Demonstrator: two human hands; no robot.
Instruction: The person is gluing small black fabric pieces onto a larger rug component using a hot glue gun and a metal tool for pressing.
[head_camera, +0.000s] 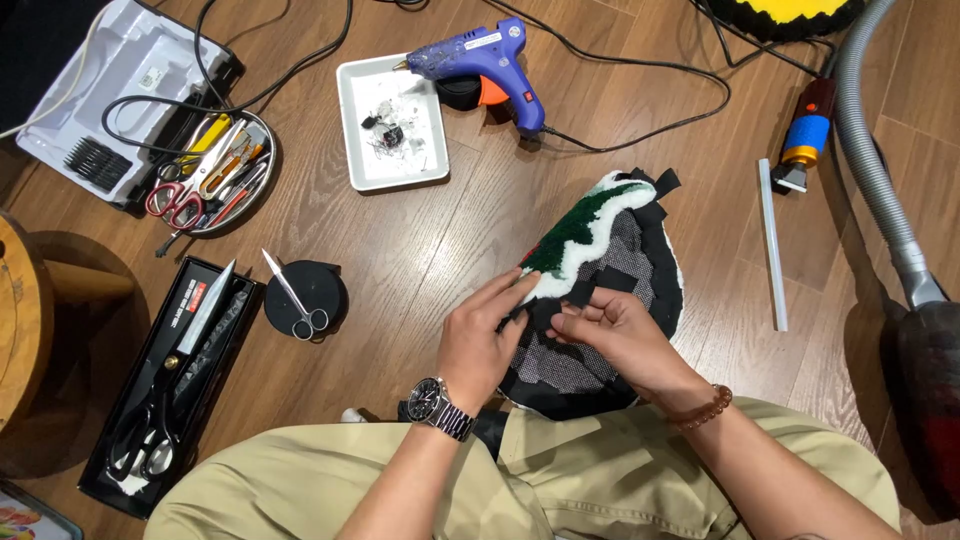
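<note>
Both hands meet over a tufted rug piece that rests against the person's lap and the wooden floor, its mesh backing turned up and its white-and-green pile showing along the upper edge. The left hand, with a wristwatch on its wrist, presses its fingers down on the edge of the piece, pinning a black fabric strip against the backing. The right hand, wearing a bead bracelet, pinches the same strip between thumb and fingertips — both hands are closed on it, not slack. More black strips line the rim of the piece. Above the hands, well apart from them, a blue glue gun lies tipped over the corner of a white tray that holds dark scraps, its cord trailing across the floor. A clear glue stick lies to the right of the piece, near a grey vacuum hose. To the left, small scissors rest on a round black lid, and large black shears lie in an open black box — both near the person's knee. Further up the left side, a round metal dish holds red-handled scissors and other small tools, beside a white plastic case.
</note>
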